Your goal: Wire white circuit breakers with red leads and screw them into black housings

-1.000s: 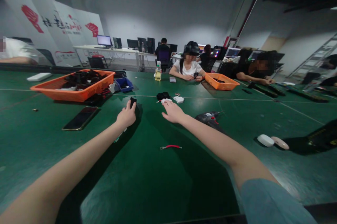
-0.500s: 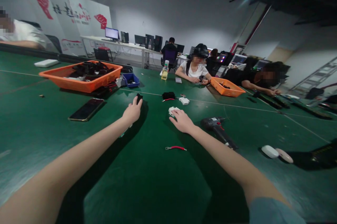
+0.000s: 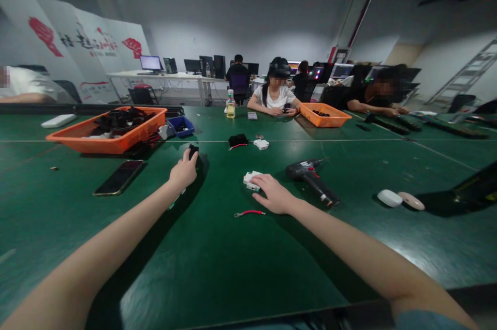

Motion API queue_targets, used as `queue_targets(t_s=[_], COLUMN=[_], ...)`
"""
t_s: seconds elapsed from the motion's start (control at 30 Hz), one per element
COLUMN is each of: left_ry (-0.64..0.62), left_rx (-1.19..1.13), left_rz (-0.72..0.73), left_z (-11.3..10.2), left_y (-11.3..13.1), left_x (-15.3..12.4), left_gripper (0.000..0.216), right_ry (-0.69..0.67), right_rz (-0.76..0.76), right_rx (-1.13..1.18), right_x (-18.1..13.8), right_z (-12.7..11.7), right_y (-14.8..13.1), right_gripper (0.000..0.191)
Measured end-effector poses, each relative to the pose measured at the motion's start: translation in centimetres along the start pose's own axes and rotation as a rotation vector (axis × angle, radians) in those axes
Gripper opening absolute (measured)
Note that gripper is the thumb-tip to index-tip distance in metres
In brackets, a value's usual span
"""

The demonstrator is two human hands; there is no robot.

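Observation:
My left hand point(image 3: 184, 169) is closed with its fingertips on a small black part point(image 3: 193, 149), near the blue bin. My right hand point(image 3: 275, 194) has its fingers on a white block-shaped part point(image 3: 251, 180) lying on the green table point(image 3: 217, 257). Its thumb is apart, below the fingers. A short red wire with a ring terminal point(image 3: 250, 212) lies just nearer to me. Beyond sit a black block point(image 3: 238, 139) with a red wire and a second white block point(image 3: 261, 144). Fingers partly cover both held parts.
To the right lies a black power drill point(image 3: 312, 180). A phone point(image 3: 119, 177), an orange basket point(image 3: 104, 144) of black parts and a blue bin point(image 3: 181, 127) stand left. Across the table, a co-worker point(image 3: 277, 92) sits behind a bottle point(image 3: 230, 107) and another orange basket point(image 3: 325, 117).
My right hand has drawn the white block towards me, nearer the red wire. My left hand still has the black part. The whole view has tilted level and shifted.

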State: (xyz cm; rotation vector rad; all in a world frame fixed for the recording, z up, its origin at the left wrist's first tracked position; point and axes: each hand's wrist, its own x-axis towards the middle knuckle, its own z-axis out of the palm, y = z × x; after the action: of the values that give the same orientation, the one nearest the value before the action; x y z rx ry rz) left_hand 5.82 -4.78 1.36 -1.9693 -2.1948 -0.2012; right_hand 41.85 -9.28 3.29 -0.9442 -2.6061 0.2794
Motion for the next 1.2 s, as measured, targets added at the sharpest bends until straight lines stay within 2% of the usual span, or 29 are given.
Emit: queue_targets(t_s=[0.33,0.5,0.83,0.97,1.2], left_ry=[0.182,0.189,0.227,0.235,0.299], left_rx=[0.069,0.048,0.028,0.058,0.084], left_rz=[0.069,0.131,0.09,0.068,0.094], left_z=[-0.5,-0.8,-0.7,-0.5,-0.1], left_y=[0.7,0.8,0.9,0.5,-0.1], left_x=[-0.4,-0.3,-0.5,-0.5,-0.5], left_gripper=[0.056,0.053,0.055,0.056,0.051], right_ry=[-0.001,-0.016,-0.01,-0.024,-0.103], right_rz=[-0.003,0.014,0.007,-0.009,-0.059], right_rx=[0.013,0.025,0.005,-0.133,-0.488], right_x=[-0.2,-0.1,0.2,0.5,-0.2], right_z=[0.0,-0.1,0.3,0.3,-0.8], right_y=[0.2,0.1,0.2,-0.8,-5.2], right_gripper=[0.047,0.048,0.046,0.045,0.033])
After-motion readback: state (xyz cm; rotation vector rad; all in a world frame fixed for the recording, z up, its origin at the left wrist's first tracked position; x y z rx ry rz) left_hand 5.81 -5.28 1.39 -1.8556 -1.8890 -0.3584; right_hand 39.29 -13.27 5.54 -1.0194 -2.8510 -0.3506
